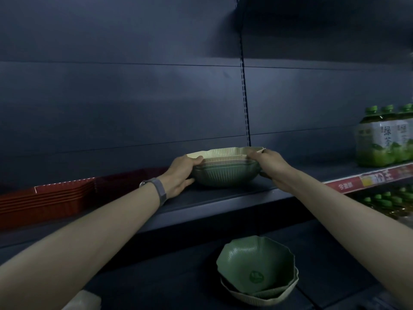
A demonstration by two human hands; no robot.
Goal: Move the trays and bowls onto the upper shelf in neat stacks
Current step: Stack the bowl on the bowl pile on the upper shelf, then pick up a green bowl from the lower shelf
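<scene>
**Upper shelf: bowl stack held at both sides, two bowls outstanding below**

Beneath both hands, the upper shelf (212,201) carries the work in progress. Well to the outside of the left hand (181,175), a stack of red trays (44,202) sits on this shelf, nested and level. Far outside the right hand (270,166), green tea bottles (384,139) stand on the neighbouring bay.

Between the two hands is the bowl stack (225,173): green ribbed bowl at the bottom, cream bowls nested above. Its base appears to rest on the shelf, though contact is not certain.

Left hand: thumb over the rim, fingers curled against the lower wall, gripping the stack. Right hand: thumb and fingers pinching the rim on the opposite side. A grey wristband (159,189) is on the left wrist.

Below the hands and back toward the person, on the lower shelf (178,276), the remaining bowls (257,274) lie between the forearms: a green bowl tilted inside a cream one.

Assessment: the pair lies closer under the right arm, so that hand has the shorter reach down. The bowls are round and offer no preferred grip axis. The tilted green bowl may slip if lifted by one rim.
</scene>
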